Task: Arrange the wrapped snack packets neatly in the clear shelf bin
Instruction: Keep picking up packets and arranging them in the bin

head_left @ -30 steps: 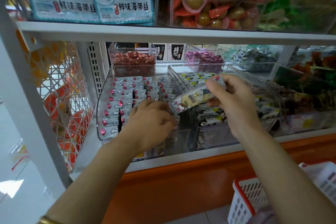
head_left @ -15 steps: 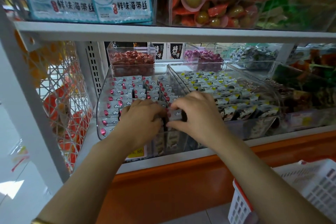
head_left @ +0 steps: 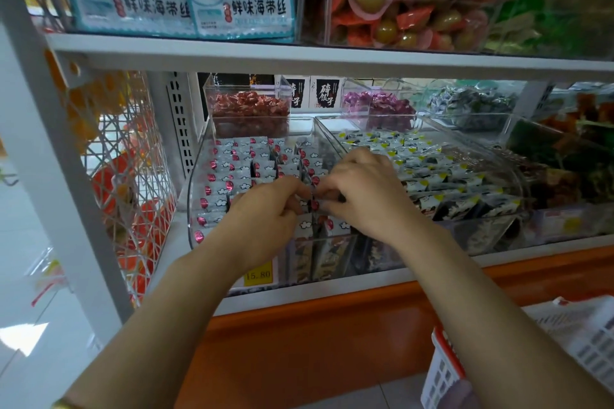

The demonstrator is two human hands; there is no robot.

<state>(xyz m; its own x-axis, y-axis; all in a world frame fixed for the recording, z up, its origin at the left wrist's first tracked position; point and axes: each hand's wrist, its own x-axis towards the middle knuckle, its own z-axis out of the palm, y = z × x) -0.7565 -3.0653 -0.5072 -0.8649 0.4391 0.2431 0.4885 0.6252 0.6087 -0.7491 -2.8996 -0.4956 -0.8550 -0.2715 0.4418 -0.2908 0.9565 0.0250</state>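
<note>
A clear shelf bin [head_left: 194,196] on the lower shelf holds rows of small white snack packets [head_left: 232,169] with pink dots. Both hands are inside its front right part. My left hand [head_left: 265,212] has its fingers curled down onto the packets. My right hand [head_left: 362,192] faces it, fingertips almost touching. Between the two sets of fingertips a packet [head_left: 314,204] is pinched from both sides. More packets [head_left: 329,224] stand upright just below the hands.
A second clear bin [head_left: 518,176] to the right holds black-and-white packets. Small bins of red [head_left: 249,103] and purple [head_left: 375,100] sweets stand behind. A shelf board [head_left: 332,58] hangs low above. A white basket [head_left: 498,359] with a red rim sits low right.
One second ago my right hand held a stack of packets above the bins. It came down into the left bin, and both hands now meet on a packet there.
</note>
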